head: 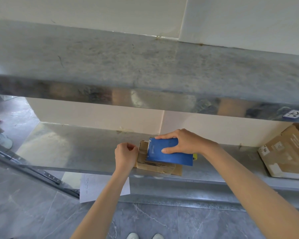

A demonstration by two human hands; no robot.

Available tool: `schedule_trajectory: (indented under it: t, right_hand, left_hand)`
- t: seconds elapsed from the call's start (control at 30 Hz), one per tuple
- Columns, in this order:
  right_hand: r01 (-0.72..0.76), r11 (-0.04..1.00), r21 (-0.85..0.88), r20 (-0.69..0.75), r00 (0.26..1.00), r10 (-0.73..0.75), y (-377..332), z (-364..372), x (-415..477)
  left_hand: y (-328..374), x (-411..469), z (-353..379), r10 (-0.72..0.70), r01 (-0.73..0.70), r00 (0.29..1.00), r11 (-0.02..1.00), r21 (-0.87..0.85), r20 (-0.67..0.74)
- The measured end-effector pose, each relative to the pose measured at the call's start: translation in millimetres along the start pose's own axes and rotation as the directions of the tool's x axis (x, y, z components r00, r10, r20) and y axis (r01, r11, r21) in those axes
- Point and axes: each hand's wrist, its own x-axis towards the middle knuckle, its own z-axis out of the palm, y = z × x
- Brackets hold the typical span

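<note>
A flat blue box (169, 156) lies on top of a worn brown cardboard box (155, 165) on the lower metal shelf (76, 149). My right hand (183, 141) grips the blue box from above, fingers over its far edge and thumb on its top face. To the left, my left hand (126, 155) rests against the left side of the cardboard box with its fingers curled; whether it pinches the flap I cannot tell. A small yellow thing (195, 156) peeks out behind the blue box.
An upper metal shelf (145, 66) spans the view above the hands. An open cardboard carton (286, 152) stands on the lower shelf at the right. A white paper sheet (97, 187) hangs below the shelf edge. Grey tiled floor below; someone's shoe (2, 139) at left.
</note>
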Motion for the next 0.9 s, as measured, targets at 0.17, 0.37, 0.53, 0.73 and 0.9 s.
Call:
schedule_trajectory:
  t: [0.17, 0.37, 0.53, 0.73, 0.9]
  right_hand:
    - [0.001, 1.0, -0.01, 0.002, 1.0, -0.001, 1.2, -0.3, 1.4]
    - [-0.011, 1.0, -0.002, -0.004, 1.0, 0.011, 3.3, 0.7, 3.0]
    - [-0.014, 1.0, -0.003, 0.001, 1.0, 0.014, 4.7, 0.6, 5.0]
    - [-0.011, 1.0, 0.007, -0.002, 1.0, 0.011, 4.9, 2.0, 4.8]
    - [-0.005, 1.0, 0.006, -0.006, 1.0, 0.005, 3.8, 2.1, 2.7]
  left_hand:
    - [-5.6, 1.6, 5.0, 0.05, -0.052, 0.998, 0.997, 0.061, 0.032]
    - [-23.5, 1.9, 7.1, 0.078, -0.079, 0.996, 0.997, 0.025, 0.047]
    - [-38.0, 0.2, 6.8, 0.003, -0.003, 1.0, 0.999, -0.033, 0.002]
    - [-37.5, 3.2, 11.9, 0.014, -0.014, 1.0, 0.998, -0.057, 0.003]
    - [-40.7, 5.4, -4.6, 0.093, -0.093, 0.996, 0.996, -0.002, 0.013]
